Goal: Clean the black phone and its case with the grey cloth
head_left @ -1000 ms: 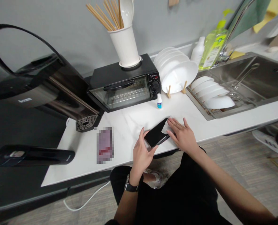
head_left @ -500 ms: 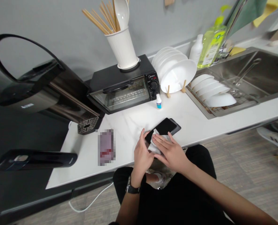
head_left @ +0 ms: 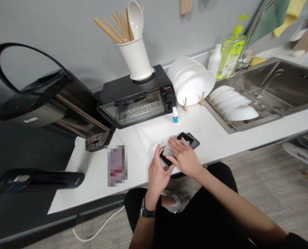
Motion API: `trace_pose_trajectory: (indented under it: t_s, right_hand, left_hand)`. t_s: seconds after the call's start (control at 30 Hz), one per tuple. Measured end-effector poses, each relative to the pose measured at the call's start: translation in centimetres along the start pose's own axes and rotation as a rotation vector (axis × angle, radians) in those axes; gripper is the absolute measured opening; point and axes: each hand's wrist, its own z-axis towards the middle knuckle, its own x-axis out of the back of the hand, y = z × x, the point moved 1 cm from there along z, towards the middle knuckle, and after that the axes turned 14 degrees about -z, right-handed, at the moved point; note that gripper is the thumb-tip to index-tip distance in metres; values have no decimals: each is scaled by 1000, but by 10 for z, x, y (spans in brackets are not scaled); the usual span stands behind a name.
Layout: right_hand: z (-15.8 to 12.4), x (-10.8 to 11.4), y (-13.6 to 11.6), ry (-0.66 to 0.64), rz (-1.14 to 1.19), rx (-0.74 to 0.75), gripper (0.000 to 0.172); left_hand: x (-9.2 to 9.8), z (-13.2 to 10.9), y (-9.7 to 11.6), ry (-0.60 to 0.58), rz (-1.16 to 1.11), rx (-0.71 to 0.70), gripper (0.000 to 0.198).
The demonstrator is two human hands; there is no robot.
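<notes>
A black smartphone (head_left: 183, 137) lies slantwise on the counter, partly over another dark, flat, phone-shaped thing (head_left: 196, 142). My right hand (head_left: 184, 157) presses a thin whitish cloth (head_left: 169, 149) onto the phone's screen, fingers stretched over it. At the near-left end of the phone, my left hand (head_left: 157, 171) grips its edge between thumb and fingers; part of that grip is hidden. Beyond the phone stands a small white bottle with a blue label (head_left: 175, 116). Farther left lies a purplish flat thing (head_left: 117, 166), blurred by pixelation.
A black toaster oven (head_left: 138, 100) bears a white cup of chopsticks (head_left: 135, 57). To the left stands a tall black drink machine (head_left: 73, 103). White plates (head_left: 195, 84) stand in a rack beside the sink (head_left: 296, 86), which holds bowls (head_left: 241, 112). The counter's front edge is close to my legs.
My right hand has slid the cloth up and left across the phone, uncovering its near end. My left hand stays at that end. The whole view has shifted slightly.
</notes>
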Motion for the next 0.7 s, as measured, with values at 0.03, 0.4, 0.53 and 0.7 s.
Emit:
trace_pose_trajectory:
  t_s: [0.03,0.4,0.53,0.7]
  right_hand:
    - [-2,0,-13,-13,30,43,58]
    - [-42,19,25,-22,4,17,49]
    - [-20,12,58,-4,-90,-123,47]
    - [6,2,19,2,-63,-71,55]
  left_hand:
    - [0,-1,-1,-2,7,4,90]
    - [1,1,5,-16,-41,-9,98]
    - [0,2,7,-6,-42,-15,97]
    - [0,1,2,6,-39,-4,96]
